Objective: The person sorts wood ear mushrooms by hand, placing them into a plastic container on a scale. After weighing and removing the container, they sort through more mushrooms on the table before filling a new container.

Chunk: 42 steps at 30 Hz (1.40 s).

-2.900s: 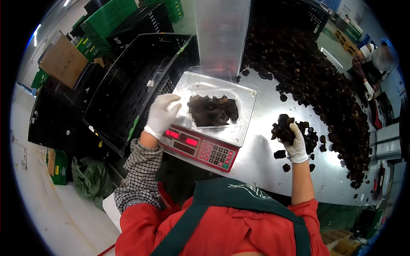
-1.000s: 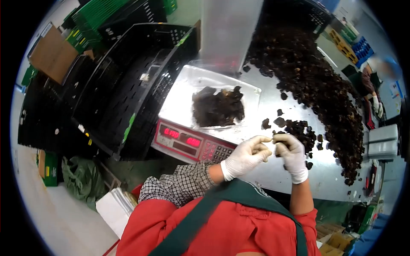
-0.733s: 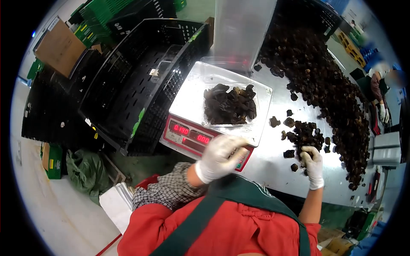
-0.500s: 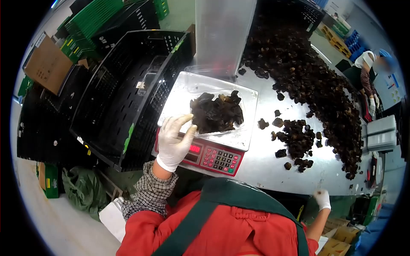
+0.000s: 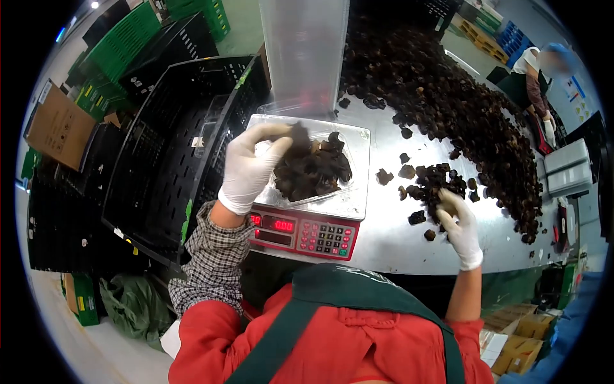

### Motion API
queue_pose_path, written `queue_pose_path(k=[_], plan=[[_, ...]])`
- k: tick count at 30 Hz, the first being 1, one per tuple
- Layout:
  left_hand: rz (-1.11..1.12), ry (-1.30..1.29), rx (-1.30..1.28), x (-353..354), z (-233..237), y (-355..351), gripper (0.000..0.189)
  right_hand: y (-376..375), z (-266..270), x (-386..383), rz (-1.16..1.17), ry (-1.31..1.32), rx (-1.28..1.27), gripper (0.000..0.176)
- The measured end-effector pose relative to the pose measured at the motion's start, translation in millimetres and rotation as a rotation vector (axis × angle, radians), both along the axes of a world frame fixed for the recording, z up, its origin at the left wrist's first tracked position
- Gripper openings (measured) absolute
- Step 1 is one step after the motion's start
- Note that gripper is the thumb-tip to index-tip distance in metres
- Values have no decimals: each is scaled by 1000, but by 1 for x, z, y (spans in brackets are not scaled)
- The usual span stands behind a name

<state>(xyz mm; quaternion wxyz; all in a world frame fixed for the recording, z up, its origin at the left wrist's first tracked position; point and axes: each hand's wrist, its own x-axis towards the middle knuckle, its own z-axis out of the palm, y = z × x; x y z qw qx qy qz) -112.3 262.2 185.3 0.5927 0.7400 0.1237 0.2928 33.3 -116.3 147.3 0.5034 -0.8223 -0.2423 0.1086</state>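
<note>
Gloved in white, my left hand (image 5: 251, 165) pinches a dark mushroom-like piece (image 5: 298, 138) above the left part of a clear tray (image 5: 347, 185). Dark pieces (image 5: 313, 171) fill the tray, which rests on the silver plate of a red scale (image 5: 300, 235) with lit red digits. My right hand (image 5: 462, 230), also gloved, is at the small pile (image 5: 441, 182) on the metal table (image 5: 384, 238); its thumb and fingers are apart at the lower edge of the pile, with nothing seen between them.
Left of the scale stands a black crate (image 5: 160, 153) holding clear trays. A large heap of dark pieces (image 5: 441, 96) covers the table's back and right. Behind the scale rises a tall translucent stack (image 5: 304, 57). A co-worker (image 5: 531, 80) is at the far right.
My left hand has lifted off the tray's edge with a dark piece in its fingers. My right hand has come up from below the table's front edge to the small pile.
</note>
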Motion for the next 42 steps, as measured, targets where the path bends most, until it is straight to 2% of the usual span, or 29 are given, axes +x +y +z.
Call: queue_pose_path(k=[1,2,4,6,7,8,9,10,12,13,14,16,18,20,23,24,26,29,32,33,34,36,38,39,41,42], plan=[[-84,-87,-4,10,2,-7,16,32,14,-4,97,-98,42,47],[-116,-51,113,16,14,-20,19,62,29,-10,194,-196,83,50],[-355,-71,-64,28,34,-54,19,113,62,-25,369,-309,197,49],[-483,-119,36,41,28,-70,22,146,64,-25,411,-483,343,48],[-491,-177,49,43,30,-67,24,151,66,-19,420,-530,392,42],[-438,-153,112,37,35,-53,26,144,65,-14,360,-404,335,36],[-332,-94,4,23,48,-39,26,137,63,-10,297,-280,280,30],[-142,-186,43,11,49,-19,25,127,56,-2,233,-235,207,26],[174,-179,-5,-23,40,22,22,101,16,18,29,33,165,23],[256,-187,-97,-41,27,43,20,89,-1,23,-1,71,169,22],[368,-119,16,-57,21,50,19,75,-19,28,-36,109,167,22],[459,-65,111,-81,-11,58,18,46,-67,49,31,-435,-144,23],[497,0,97,-99,-46,58,18,43,-73,47,-62,-154,-101,24],[520,12,-39,-108,-58,50,17,35,-87,64,-12,-317,-159,24],[528,-44,-66,-119,-60,47,16,62,-37,46,-59,-85,-164,27],[528,-53,-67,-120,-57,45,16,54,-51,60,24,-243,-175,27],[531,-57,-1,-120,-54,43,14,54,-57,67,36,-154,-112,26],[553,-6,121,-122,-53,37,13,70,-34,46,23,73,-31,25],[548,28,201,-121,-53,31,12,68,-50,48,54,-154,-132,27],[537,16,211,-120,-56,31,12,74,-48,43,42,-20,-39,28],[525,6,222,-118,-58,31,13,72,-58,47,23,20,-106,29],[502,42,221,-111,-55,28,13,75,-66,57,162,-469,-565,31],[480,44,306,-106,-52,28,13,94,-54,54,159,-530,-376,34],[462,19,323,-105,-52,31,14,112,-37,45,192,-480,-286,32],[457,16,304,-100,-52,31,14,149,-5,30,311,-587,-224,30],[454,14,297,-97,-50,32,14,165,1,27,396,-747,-255,29]])
